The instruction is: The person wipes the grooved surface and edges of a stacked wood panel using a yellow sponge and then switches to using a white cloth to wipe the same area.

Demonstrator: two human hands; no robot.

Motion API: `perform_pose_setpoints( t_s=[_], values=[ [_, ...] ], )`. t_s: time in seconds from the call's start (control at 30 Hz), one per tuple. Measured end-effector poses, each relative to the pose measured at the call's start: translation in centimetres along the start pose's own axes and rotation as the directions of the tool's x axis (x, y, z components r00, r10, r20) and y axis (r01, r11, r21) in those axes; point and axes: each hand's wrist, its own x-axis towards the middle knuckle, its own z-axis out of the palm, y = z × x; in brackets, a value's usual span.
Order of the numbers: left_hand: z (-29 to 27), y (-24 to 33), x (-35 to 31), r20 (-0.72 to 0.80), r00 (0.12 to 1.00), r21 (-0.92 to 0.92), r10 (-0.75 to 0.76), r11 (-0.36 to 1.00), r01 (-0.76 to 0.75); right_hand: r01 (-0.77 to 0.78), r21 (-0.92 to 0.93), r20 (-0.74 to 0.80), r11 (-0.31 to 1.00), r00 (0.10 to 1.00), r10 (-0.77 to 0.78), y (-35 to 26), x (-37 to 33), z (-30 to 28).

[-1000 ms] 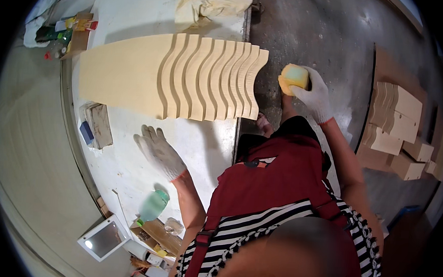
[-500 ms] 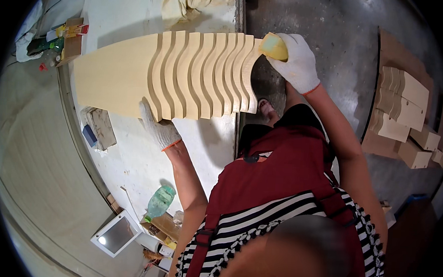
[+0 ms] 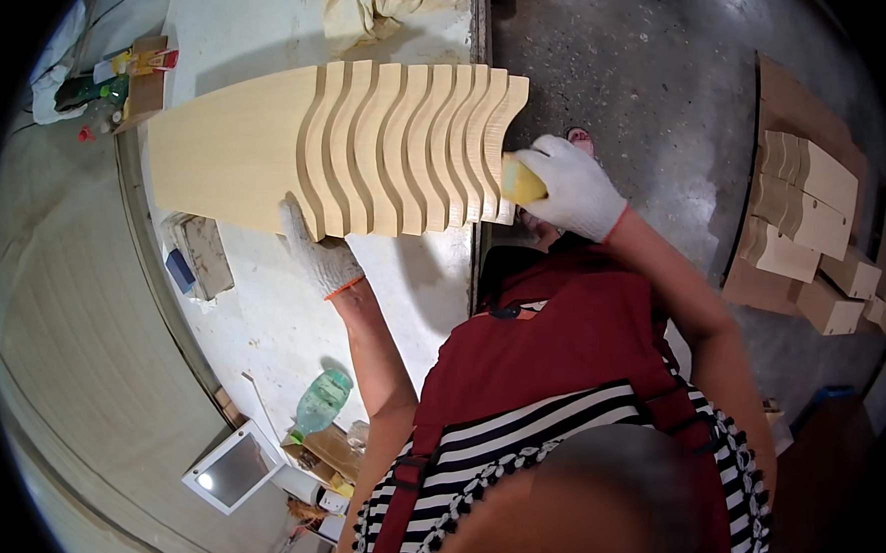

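Note:
A fanned stack of pale wooden boards [image 3: 234, 145] with wavy, stepped ends lies across the white table. My left hand [image 3: 321, 262], in a white knit glove, grips the near edge of the stack around its middle, the fingers partly hidden by the wood. In my right hand [image 3: 578, 188], also gloved, is a yellow sanding sponge [image 3: 523, 181], pressed against the curved right end of the boards close to their near corner. The sponge's contact face is hidden.
A crumpled cream cloth [image 3: 392, 3] lies at the table's far side. On the left are a worn block [image 3: 202, 254] and a cardboard box [image 3: 144, 86]. A green plastic bottle [image 3: 322, 402] lies nearer. More cut boards [image 3: 802, 210] are stacked on the right.
My right hand has brought the sponge toward me along the boards' curved end, from the far corner to near the close one. My left hand and the stack stay in place.

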Motion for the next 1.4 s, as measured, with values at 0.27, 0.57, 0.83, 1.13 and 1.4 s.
perform_pose_setpoints(
  t_s=[0.27,0.57,0.83,1.13,1.4],
  values=[
    [0.0,0.1,-0.1,0.029,0.999,-0.024,0.028,0.999,-0.027,-0.121,-0.116,-0.309,0.986,0.948,0.08,0.8,2.6,-2.3],
    [-0.7,-0.3,0.4,0.011,1.0,-0.083,0.0,0.997,0.001,-0.035,-0.067,-0.033,0.997,0.999,0.033,0.0,1.8,-0.1],
    [-1.5,-0.7,0.5,0.026,1.0,-0.086,-0.001,0.996,0.003,-0.143,0.09,-0.149,0.986,0.977,0.155,1.8,2.0,-4.8],
    [-1.0,-0.7,0.2,-0.005,1.0,-0.064,0.009,0.998,-0.009,-0.228,-0.052,-0.34,0.972,0.919,0.198,2.0,3.9,-1.8],
    [-0.1,-0.2,0.0,-0.038,0.999,-0.056,0.009,0.998,-0.011,-0.048,0.0,0.001,0.999,0.999,0.048,0.3,2.3,-0.4]
  ],
)
